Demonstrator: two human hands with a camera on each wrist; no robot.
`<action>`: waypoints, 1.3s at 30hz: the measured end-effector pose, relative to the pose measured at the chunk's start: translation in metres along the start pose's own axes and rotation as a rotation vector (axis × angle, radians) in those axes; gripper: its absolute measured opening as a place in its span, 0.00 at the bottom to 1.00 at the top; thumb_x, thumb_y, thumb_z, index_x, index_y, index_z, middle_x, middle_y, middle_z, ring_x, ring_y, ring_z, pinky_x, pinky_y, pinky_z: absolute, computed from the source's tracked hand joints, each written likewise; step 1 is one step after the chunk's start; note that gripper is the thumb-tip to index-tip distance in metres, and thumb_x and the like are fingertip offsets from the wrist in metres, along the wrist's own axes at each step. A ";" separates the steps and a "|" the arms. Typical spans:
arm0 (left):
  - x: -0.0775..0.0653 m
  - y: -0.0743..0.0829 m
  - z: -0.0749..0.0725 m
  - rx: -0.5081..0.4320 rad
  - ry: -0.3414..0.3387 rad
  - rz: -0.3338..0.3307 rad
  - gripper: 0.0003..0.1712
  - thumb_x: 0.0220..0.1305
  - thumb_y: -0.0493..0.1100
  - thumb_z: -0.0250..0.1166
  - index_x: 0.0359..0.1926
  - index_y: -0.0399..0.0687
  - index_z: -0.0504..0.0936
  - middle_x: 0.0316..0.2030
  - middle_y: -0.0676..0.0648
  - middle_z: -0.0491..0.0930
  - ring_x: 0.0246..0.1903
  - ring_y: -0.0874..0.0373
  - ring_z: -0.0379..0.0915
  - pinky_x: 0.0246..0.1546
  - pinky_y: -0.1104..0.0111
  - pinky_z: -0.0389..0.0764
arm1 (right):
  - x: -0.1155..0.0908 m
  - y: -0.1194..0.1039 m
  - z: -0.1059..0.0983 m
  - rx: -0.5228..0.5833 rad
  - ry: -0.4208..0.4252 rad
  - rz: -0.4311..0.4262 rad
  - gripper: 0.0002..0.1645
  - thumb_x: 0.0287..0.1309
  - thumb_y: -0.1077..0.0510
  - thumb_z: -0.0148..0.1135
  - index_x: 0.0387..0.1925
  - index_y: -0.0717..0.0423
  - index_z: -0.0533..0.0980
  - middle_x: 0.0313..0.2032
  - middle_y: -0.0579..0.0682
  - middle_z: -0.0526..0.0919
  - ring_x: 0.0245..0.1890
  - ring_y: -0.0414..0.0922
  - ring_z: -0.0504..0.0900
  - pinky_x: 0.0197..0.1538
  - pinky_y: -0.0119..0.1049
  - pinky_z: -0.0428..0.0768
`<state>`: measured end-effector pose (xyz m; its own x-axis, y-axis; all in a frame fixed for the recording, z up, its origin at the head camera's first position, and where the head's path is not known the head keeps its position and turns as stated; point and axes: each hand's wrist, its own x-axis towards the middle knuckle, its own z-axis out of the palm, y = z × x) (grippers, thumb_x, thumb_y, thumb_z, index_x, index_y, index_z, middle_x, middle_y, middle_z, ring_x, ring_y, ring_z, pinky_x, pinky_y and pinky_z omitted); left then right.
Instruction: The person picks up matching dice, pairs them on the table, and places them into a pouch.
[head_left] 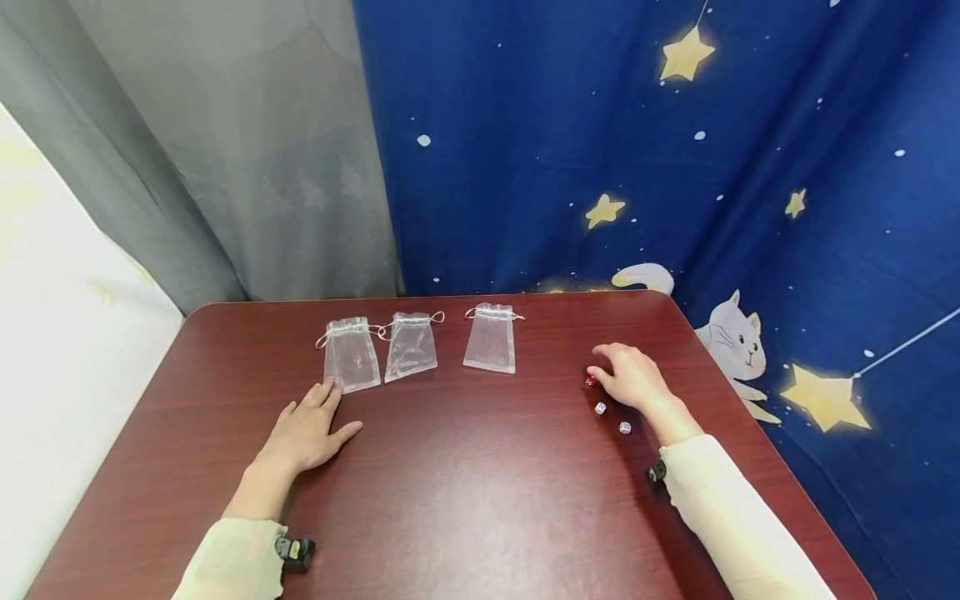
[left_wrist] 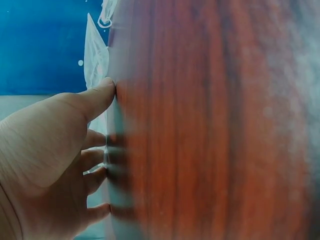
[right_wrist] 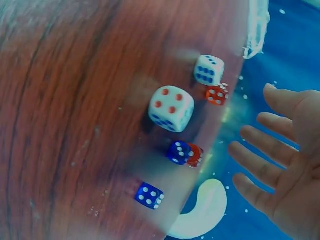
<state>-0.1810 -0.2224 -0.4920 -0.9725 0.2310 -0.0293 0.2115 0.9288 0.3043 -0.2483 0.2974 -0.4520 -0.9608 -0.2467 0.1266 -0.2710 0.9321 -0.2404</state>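
Seemingly ready to pick up dice (right_wrist: 171, 109) at far right of the counter (head_left: 480, 467): hovering there with right hand (head_left: 633, 379), with fingers (right_wrist: 262, 152) parted, holding nothing. Resting spread, unladen left hand (head_left: 303, 429) by leftmost mesh bag (head_left: 352, 357). Likely calls next for pinching one.

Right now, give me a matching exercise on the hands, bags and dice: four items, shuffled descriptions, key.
1. left hand
2. right hand
3. sheer drawstring bags
4. dice

A. loose, in several colours
B. over the right side of the table
C. three, toward the table's far edge
D. spread on the table's left side

Pairs: 1-D, 2-B, 3-C, 4-A
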 end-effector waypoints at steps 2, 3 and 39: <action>0.000 0.000 0.000 -0.003 -0.001 0.000 0.45 0.70 0.59 0.61 0.73 0.28 0.62 0.73 0.28 0.56 0.73 0.32 0.51 0.66 0.32 0.54 | 0.002 0.000 0.004 -0.009 -0.033 -0.023 0.23 0.64 0.53 0.68 0.55 0.62 0.80 0.52 0.62 0.84 0.54 0.61 0.81 0.55 0.61 0.77; 0.000 0.000 0.000 -0.004 -0.001 0.000 0.45 0.70 0.59 0.61 0.73 0.28 0.61 0.73 0.28 0.56 0.73 0.32 0.51 0.66 0.32 0.54 | 0.002 0.001 0.005 -0.014 -0.049 -0.036 0.22 0.64 0.53 0.69 0.54 0.62 0.81 0.50 0.61 0.84 0.52 0.60 0.82 0.54 0.61 0.78; -0.002 -0.002 0.005 -0.001 0.031 0.008 0.46 0.69 0.59 0.62 0.72 0.28 0.62 0.73 0.28 0.57 0.72 0.32 0.52 0.66 0.32 0.55 | 0.006 -0.012 0.005 -0.090 -0.044 -0.176 0.12 0.59 0.58 0.72 0.44 0.57 0.84 0.25 0.43 0.76 0.29 0.46 0.79 0.39 0.49 0.76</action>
<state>-0.1790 -0.2235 -0.4973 -0.9732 0.2299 0.0024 0.2196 0.9265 0.3057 -0.2511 0.2829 -0.4532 -0.9011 -0.4177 0.1166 -0.4308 0.8928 -0.1313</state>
